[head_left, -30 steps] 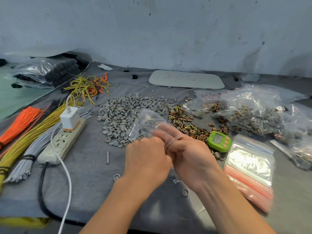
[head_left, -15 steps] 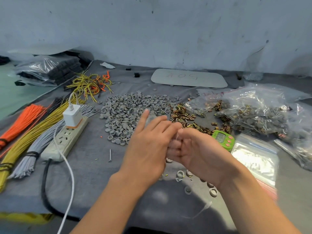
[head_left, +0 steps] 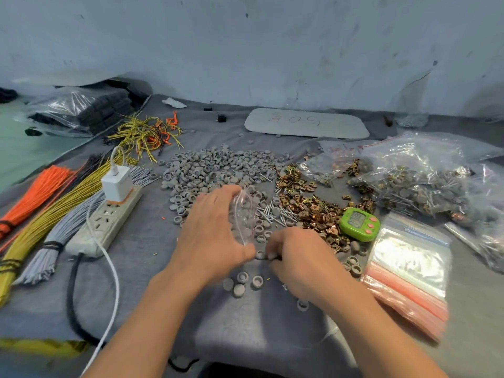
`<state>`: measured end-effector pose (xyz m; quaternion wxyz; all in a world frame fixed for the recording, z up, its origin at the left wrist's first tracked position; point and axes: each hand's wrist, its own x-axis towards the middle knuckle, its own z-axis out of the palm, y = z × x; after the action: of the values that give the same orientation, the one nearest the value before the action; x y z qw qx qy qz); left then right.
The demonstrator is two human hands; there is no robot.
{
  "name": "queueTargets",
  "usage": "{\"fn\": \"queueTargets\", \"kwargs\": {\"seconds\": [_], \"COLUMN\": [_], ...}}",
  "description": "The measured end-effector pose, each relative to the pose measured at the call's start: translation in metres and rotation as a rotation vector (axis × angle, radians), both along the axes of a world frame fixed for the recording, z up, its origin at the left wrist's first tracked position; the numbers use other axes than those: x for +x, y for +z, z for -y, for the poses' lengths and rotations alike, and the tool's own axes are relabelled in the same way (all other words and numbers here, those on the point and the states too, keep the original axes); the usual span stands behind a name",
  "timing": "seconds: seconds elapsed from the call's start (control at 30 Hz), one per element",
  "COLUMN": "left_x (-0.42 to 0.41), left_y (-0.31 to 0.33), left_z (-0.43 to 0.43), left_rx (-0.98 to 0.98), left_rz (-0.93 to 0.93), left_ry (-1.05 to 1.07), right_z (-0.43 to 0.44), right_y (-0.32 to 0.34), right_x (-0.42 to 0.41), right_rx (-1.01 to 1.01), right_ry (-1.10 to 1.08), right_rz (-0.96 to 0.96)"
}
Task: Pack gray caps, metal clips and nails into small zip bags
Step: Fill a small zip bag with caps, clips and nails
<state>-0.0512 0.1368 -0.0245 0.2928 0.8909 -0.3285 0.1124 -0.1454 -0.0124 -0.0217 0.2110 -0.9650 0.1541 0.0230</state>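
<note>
My left hand (head_left: 215, 233): my fingers and thumb are curled round a small zip bag (head_left: 244, 214) and hold it up on its edge.
Small zip bag: it is clear and sits just right of my left fingers, above my right hand. I cannot tell what is in it.
My right hand (head_left: 300, 259): it is low on the gray cloth (head_left: 152, 268) with the fingers bent down, and the tips are right by one loose cap (head_left: 260, 254). It is blurry, so I cannot tell if I am pinching anything.
Gray caps (head_left: 218, 170): a big pile behind both hands. A few more lie between my wrists.
Nails (head_left: 275, 214): a little heap just right of the bag, between the caps and the clips.
Metal clips (head_left: 308, 208): a gold-brown pile behind my right hand.
Green timer (head_left: 358, 224): just right of the clips.
Stack of zip bags (head_left: 409, 266): flat on the cloth, right of my right hand.
Power strip (head_left: 109, 219): well to the left of my left hand, with a white charger (head_left: 117, 184) plugged in.
</note>
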Motion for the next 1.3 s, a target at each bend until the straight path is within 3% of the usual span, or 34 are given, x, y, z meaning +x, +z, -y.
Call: {"fn": "queueTargets", "kwargs": {"seconds": [0.2, 0.37, 0.67, 0.97, 1.03, 1.17, 1.23, 1.3], "left_x": [-0.002, 0.000, -0.009, -0.011, -0.012, -0.017, -0.017, -0.013], "left_y": [-0.003, -0.005, 0.003, 0.003, 0.002, 0.005, 0.007, 0.006], "left_z": [0.001, 0.001, 0.010, 0.010, 0.014, 0.017, 0.014, 0.011], "left_rx": [0.174, 0.233, 0.173, 0.065, 0.029, -0.063, -0.125, -0.170], "left_rz": [0.026, 0.056, 0.043, 0.059, 0.069, -0.030, -0.134, -0.185], "left_ry": [-0.109, -0.163, -0.239, -0.204, -0.191, -0.219, -0.205, -0.176], "right_z": [0.003, 0.014, -0.004, -0.007, -0.009, -0.013, -0.015, -0.015], "right_y": [0.003, 0.003, 0.001, 0.012, 0.013, 0.008, 0.008, 0.009], "right_x": [-0.001, 0.001, 0.008, 0.004, 0.004, 0.005, 0.005, 0.005], "right_rx": [-0.069, 0.268, 0.710, 1.000, 0.900, 0.403, 0.362, 0.452], "right_ry": [-0.013, -0.136, -0.096, -0.150, -0.109, 0.010, 0.048, 0.043], "right_rz": [0.048, 0.289, 0.555, 0.590, 0.589, 0.556, 0.558, 0.599]}}
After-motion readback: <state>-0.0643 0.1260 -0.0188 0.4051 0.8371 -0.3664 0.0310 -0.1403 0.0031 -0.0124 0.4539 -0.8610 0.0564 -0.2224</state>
